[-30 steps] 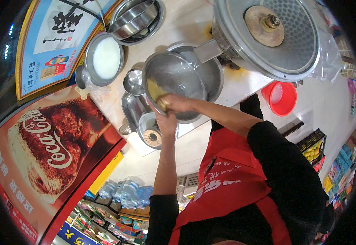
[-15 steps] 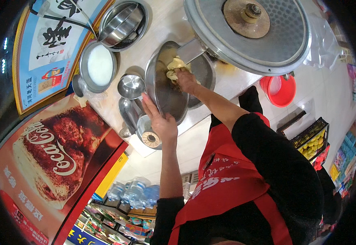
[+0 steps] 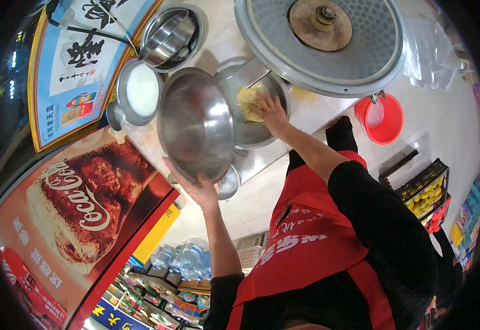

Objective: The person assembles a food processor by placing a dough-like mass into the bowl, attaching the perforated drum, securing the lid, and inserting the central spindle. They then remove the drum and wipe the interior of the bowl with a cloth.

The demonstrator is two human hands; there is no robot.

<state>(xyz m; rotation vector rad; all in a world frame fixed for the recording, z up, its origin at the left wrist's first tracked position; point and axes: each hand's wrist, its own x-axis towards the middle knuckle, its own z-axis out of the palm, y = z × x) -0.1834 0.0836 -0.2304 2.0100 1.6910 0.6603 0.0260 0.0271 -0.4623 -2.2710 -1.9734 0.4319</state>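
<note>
My left hand (image 3: 195,190) grips the lower rim of a large steel bowl (image 3: 196,124), which is tilted so its hollow inside faces me. The inside looks bare apart from a wet sheen. My right hand (image 3: 274,116) has its fingers spread and rests against a pale yellow doughy mass (image 3: 247,103). That mass sits in a second steel bowl (image 3: 248,135), below the metal spout (image 3: 252,72) of a big round grey machine (image 3: 320,52). The held bowl overlaps the left side of the second bowl and hides other containers behind it.
Left of the held bowl stands a basin of white contents (image 3: 142,91), with stacked steel bowls (image 3: 168,41) behind. A clear container (image 3: 229,184) is at the table's front edge. On the floor at right are a red bucket (image 3: 382,118) and a black crate of yellow fruit (image 3: 424,195).
The large bowl has moved left, away from the second bowl, with my left hand on its rim. My right fingers have gone from closed on the yellow mass to spread; the mass is now in the second bowl.
</note>
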